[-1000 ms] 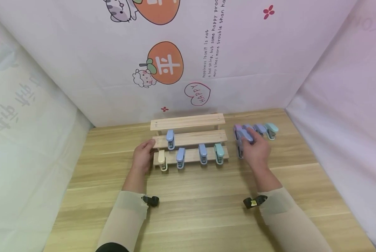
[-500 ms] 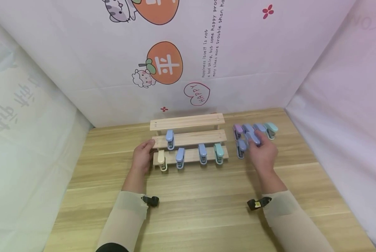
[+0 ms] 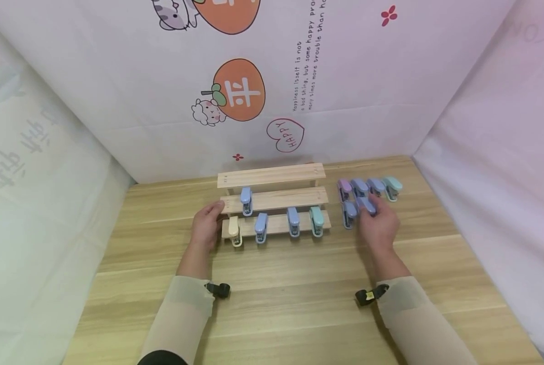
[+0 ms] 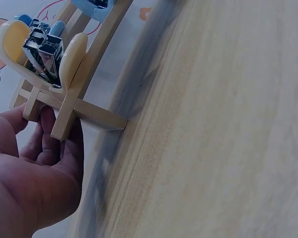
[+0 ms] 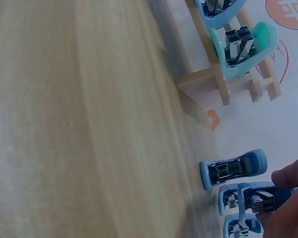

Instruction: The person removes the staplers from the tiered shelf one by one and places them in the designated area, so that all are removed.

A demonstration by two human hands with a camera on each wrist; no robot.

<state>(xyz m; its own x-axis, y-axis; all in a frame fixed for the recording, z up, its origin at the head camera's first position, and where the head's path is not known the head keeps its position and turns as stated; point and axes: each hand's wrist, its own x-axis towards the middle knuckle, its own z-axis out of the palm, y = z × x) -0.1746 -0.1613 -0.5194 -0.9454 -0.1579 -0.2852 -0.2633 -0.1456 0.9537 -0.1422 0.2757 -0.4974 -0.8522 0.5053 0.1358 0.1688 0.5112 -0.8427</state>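
Now the right hand (image 3: 380, 224) pinches a stapler (image 3: 365, 205) (blue).

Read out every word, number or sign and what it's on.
"HAPPY": red heart outline on white printed back cloth.
"Happiness itself is not / a bad thing, but some happy pro… / many times more trouble than ha…": same cloth; last two lines cut off.
"平": lower orange cartoon fruit, same cloth.
Upper orange cartoon fruit: character cut off.
White side cloths: faint lettering, too blurred to read.
Pastel plastic staplers, pale wooden three-tier rack: nothing legible.
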